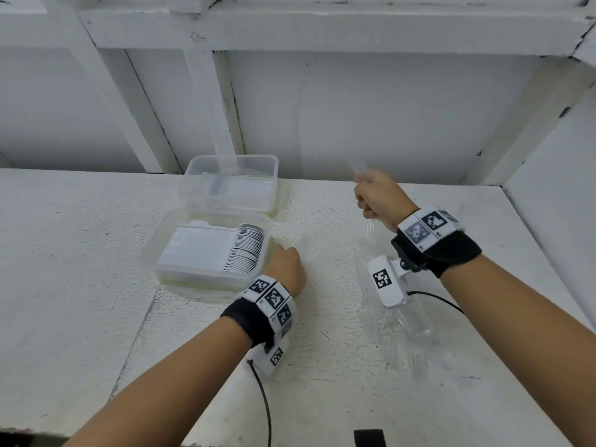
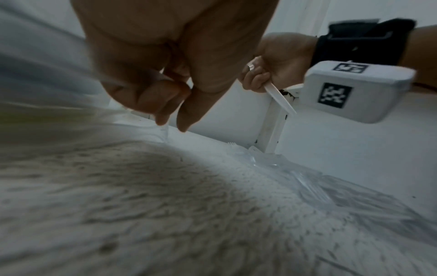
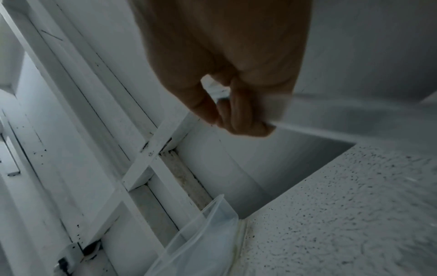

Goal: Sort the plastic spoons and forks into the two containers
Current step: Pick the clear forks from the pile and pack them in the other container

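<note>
Two clear containers stand at centre-left: the near one [image 1: 151, 253] holds a stacked row of spoons [image 1: 245, 253], and the far one [image 1: 274, 169] holds pale utensils I cannot make out. My left hand [image 1: 285, 251] [image 2: 173, 125] is low beside the near container's right wall. Its thumb and finger pinch a clear utensil [image 2: 165, 133], of a kind I cannot tell. My right hand [image 1: 364, 196] [image 3: 227, 119] is raised in a fist over the table at the right, gripping a plastic utensil. That utensil's handle [image 2: 281, 99] sticks out below the fist; its head is blurred.
A loose pile of clear forks [image 1: 396, 321] [image 2: 309, 179] lies on the white textured table [image 1: 96, 285] under my right wrist. A white framed wall [image 1: 354, 117] closes the back and a side wall [image 1: 554, 188] the right. Cables [image 1: 264, 398] trail from both wrist cameras.
</note>
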A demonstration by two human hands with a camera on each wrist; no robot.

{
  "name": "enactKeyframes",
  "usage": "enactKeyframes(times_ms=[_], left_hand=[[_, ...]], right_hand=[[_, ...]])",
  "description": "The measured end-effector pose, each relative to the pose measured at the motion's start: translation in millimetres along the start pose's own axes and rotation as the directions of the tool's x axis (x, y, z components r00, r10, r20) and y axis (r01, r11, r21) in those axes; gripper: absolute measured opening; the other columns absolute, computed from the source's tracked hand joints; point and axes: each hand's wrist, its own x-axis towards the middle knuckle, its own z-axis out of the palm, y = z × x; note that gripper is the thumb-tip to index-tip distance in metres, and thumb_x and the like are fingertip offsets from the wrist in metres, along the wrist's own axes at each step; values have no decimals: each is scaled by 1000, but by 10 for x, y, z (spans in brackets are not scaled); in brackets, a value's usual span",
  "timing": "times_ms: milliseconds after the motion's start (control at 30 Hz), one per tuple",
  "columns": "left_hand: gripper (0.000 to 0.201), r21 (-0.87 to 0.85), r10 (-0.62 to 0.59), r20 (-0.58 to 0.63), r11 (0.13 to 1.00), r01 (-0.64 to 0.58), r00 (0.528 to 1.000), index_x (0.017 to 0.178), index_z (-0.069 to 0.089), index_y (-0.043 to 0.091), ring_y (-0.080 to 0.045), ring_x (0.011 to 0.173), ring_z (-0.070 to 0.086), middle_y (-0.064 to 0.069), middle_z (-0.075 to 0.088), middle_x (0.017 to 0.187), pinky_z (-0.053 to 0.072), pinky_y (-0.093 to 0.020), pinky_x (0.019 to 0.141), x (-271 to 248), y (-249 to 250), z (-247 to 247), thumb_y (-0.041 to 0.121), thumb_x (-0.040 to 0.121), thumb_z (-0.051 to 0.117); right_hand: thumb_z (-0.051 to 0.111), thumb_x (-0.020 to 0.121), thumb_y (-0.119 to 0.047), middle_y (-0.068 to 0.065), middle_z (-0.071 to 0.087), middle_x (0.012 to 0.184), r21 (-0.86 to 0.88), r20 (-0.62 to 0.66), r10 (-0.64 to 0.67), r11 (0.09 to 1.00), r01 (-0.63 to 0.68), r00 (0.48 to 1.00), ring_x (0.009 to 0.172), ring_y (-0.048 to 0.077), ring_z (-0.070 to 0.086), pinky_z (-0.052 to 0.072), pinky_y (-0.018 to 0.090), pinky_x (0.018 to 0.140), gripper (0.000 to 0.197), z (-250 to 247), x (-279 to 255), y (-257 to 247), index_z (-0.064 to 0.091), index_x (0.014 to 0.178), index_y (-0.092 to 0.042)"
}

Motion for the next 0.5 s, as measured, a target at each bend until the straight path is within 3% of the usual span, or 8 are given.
enactKeyframes(times_ms=[67, 133, 200, 233, 300, 367, 400, 500], left_hand=[[26, 117, -1, 12, 993, 0, 1000, 116, 49, 0, -28, 111, 48, -17, 51, 120, 39, -31, 92, 21, 2, -7, 13, 97, 37], [26, 118, -9, 26, 993, 6, 1000, 117, 47, 0, -27, 110, 48, -16, 50, 121, 36, -26, 86, 47, 5, -4, 13, 97, 37], [27, 107, -17, 41, 994, 12, 999, 119, 46, -1, -25, 105, 48, -16, 48, 123, 31, -24, 78, 63, 18, -19, 11, 97, 38], [27, 108, -16, 52, 994, 11, 999, 119, 46, -1, -25, 103, 48, -16, 48, 124, 30, -24, 77, 76, 18, -25, 11, 97, 38], [28, 117, -11, 91, 993, 0, 996, 120, 48, -1, -27, 109, 50, -17, 47, 127, 35, -25, 79, 94, 18, -40, 11, 96, 39], [28, 109, 3, 123, 994, -16, 992, 118, 51, -1, -29, 111, 51, -17, 48, 126, 39, -28, 82, 95, 21, -49, 11, 95, 39], [27, 90, 19, 128, 995, -30, 992, 116, 51, 0, -29, 108, 52, -15, 49, 123, 39, -29, 80, 98, 20, -40, 12, 94, 39], [14, -48, 78, 80, 996, -74, 994, 100, 47, 6, -23, 84, 50, -7, 51, 95, 36, -27, 69, 60, 27, -22, 17, 95, 38]], right_hand=[[36, 96, -6, 2, 45, 73, -26, 35, -9, 1000, 10, 999, 59, 11, 44, 40, 21, 51, 25, -50, -147, 81, 54, 109, -17], [33, 101, -26, 4, 49, 77, -95, 62, -35, 995, 41, 997, 61, 13, 49, 45, 23, 52, 25, -126, -290, 177, 51, 117, -35], [27, 100, -42, -3, 48, 73, -306, 110, -59, 948, 90, 992, 57, 11, 44, 39, 19, 50, 33, -221, -395, 257, 37, 130, -49], [27, 100, -43, -11, 44, 72, -415, 137, -71, 901, 122, 988, 57, 6, 41, 34, 15, 51, 36, -258, -422, 302, 30, 135, -50], [38, 99, -36, -21, 41, 77, -603, 170, -63, 783, 154, 983, 63, -2, 41, 30, 11, 57, 38, -320, -446, 400, 33, 136, -38], [49, 95, -29, -7, 61, 99, -743, 158, 8, 660, 113, 987, 87, 9, 56, 38, 17, 72, 36, -369, -413, 503, 53, 128, -16], [52, 94, -26, 2, 63, 109, -792, 147, 48, 604, 89, 988, 98, 16, 58, 41, 22, 79, 31, -373, -400, 545, 60, 119, -11], [52, 92, -24, 12, 68, 107, -848, 147, 110, 526, 68, 983, 96, 25, 64, 49, 32, 81, 29, -302, -357, 660, 68, 99, 0]])
